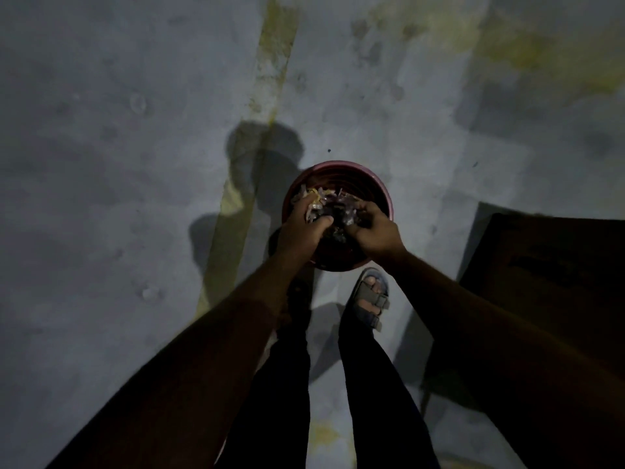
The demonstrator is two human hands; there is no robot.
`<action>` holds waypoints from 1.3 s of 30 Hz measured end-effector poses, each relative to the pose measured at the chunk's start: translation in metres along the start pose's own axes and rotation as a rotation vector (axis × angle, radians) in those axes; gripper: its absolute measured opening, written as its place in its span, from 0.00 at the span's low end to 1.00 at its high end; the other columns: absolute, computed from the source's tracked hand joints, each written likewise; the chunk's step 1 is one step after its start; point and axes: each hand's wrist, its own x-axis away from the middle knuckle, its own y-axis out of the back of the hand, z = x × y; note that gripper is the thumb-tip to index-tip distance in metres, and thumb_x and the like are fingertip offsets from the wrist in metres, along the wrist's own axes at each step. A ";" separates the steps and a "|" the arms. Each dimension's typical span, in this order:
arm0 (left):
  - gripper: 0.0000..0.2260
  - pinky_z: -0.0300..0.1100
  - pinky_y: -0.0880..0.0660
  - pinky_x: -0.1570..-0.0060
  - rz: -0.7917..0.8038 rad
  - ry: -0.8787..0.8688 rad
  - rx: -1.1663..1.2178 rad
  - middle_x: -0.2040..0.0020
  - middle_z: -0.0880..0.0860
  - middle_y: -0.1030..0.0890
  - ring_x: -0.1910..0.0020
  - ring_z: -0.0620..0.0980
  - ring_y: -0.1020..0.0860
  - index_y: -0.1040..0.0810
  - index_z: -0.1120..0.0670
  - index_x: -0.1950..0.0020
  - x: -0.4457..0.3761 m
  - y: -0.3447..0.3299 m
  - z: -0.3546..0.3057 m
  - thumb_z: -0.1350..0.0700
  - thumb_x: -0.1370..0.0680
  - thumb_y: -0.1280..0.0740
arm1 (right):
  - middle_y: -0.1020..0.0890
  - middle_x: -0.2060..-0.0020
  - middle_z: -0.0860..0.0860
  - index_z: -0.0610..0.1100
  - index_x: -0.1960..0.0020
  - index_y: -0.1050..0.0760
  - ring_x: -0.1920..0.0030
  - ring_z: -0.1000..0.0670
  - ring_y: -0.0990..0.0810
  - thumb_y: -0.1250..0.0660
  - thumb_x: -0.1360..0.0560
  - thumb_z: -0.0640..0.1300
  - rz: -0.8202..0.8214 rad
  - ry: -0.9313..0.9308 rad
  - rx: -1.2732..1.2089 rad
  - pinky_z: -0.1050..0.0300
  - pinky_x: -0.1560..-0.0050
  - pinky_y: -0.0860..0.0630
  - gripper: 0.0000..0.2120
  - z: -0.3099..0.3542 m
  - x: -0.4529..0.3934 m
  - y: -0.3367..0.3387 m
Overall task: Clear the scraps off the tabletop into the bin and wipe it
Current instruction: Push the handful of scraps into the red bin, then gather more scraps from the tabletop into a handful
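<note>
1. Standing on a grey concrete floor (pixel 101 164), a person holds both hands over a round red plastic bin (pixel 355 170).
2. The left hand (pixel 301 228) and right hand (pixel 375 231) have fingers curled, together cupping a heap of purple and yellow vegetable scraps (pixel 334 204) above the bin's opening.
3. A sandalled foot (pixel 370 299) stands just beside the bin; a dark wooden table (pixel 558 265) is at right.

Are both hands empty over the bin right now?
No: the left hand and right hand together hold a bunch of scraps above the open red bin.
</note>
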 end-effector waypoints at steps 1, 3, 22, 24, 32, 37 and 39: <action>0.23 0.39 0.31 0.40 0.003 -0.001 0.036 0.32 0.51 0.25 0.31 0.51 0.27 0.29 0.49 0.26 0.016 0.005 -0.010 0.59 0.21 0.31 | 0.20 0.36 0.50 0.49 0.29 0.28 0.37 0.49 0.22 0.30 0.22 0.44 -0.005 0.012 0.003 0.63 0.42 0.30 0.22 0.011 0.019 0.007; 0.22 0.36 0.26 0.44 0.000 -0.020 0.090 0.35 0.53 0.23 0.35 0.50 0.24 0.27 0.52 0.29 0.051 0.015 -0.033 0.61 0.22 0.31 | 0.20 0.38 0.52 0.49 0.31 0.26 0.39 0.51 0.22 0.29 0.23 0.43 -0.026 0.040 0.000 0.66 0.44 0.32 0.21 0.036 0.059 0.024; 0.25 0.55 0.33 0.33 0.447 -1.413 -1.136 0.26 0.48 0.29 0.29 0.53 0.36 0.33 0.45 0.25 0.465 -0.041 -0.244 0.42 0.21 0.37 | 0.31 0.25 0.46 0.52 0.25 0.34 0.25 0.42 0.35 0.44 0.22 0.61 -0.879 -0.027 0.377 0.42 0.32 0.31 0.28 0.055 0.567 0.182; 0.27 0.56 0.35 0.32 0.476 -1.537 -1.262 0.24 0.49 0.33 0.27 0.54 0.38 0.36 0.45 0.23 0.508 -0.082 -0.240 0.42 0.21 0.37 | 0.35 0.23 0.46 0.53 0.23 0.37 0.24 0.42 0.39 0.46 0.23 0.63 -0.935 -0.147 0.362 0.41 0.29 0.34 0.30 0.014 0.616 0.180; 0.29 0.59 0.38 0.28 0.736 -1.846 -1.478 0.22 0.50 0.37 0.25 0.56 0.42 0.41 0.41 0.21 0.638 -0.273 -0.142 0.40 0.21 0.39 | 0.41 0.20 0.47 0.57 0.22 0.42 0.21 0.43 0.45 0.42 0.20 0.62 -1.182 -0.528 0.077 0.40 0.28 0.38 0.29 -0.183 0.780 0.155; 0.35 0.59 0.39 0.28 0.931 -1.862 -1.592 0.23 0.52 0.35 0.25 0.59 0.38 0.40 0.43 0.21 0.683 -0.369 -0.048 0.33 0.27 0.49 | 0.45 0.20 0.45 0.55 0.20 0.45 0.21 0.41 0.47 0.39 0.21 0.62 -1.179 -0.626 -0.149 0.43 0.26 0.40 0.33 -0.318 0.870 0.114; 0.38 0.60 0.39 0.28 0.915 -1.844 -1.690 0.21 0.53 0.38 0.24 0.61 0.40 0.43 0.43 0.19 0.692 -0.392 -0.024 0.30 0.28 0.47 | 0.43 0.20 0.43 0.53 0.20 0.43 0.21 0.40 0.46 0.39 0.21 0.63 -1.180 -0.660 -0.227 0.44 0.26 0.40 0.34 -0.361 0.890 0.094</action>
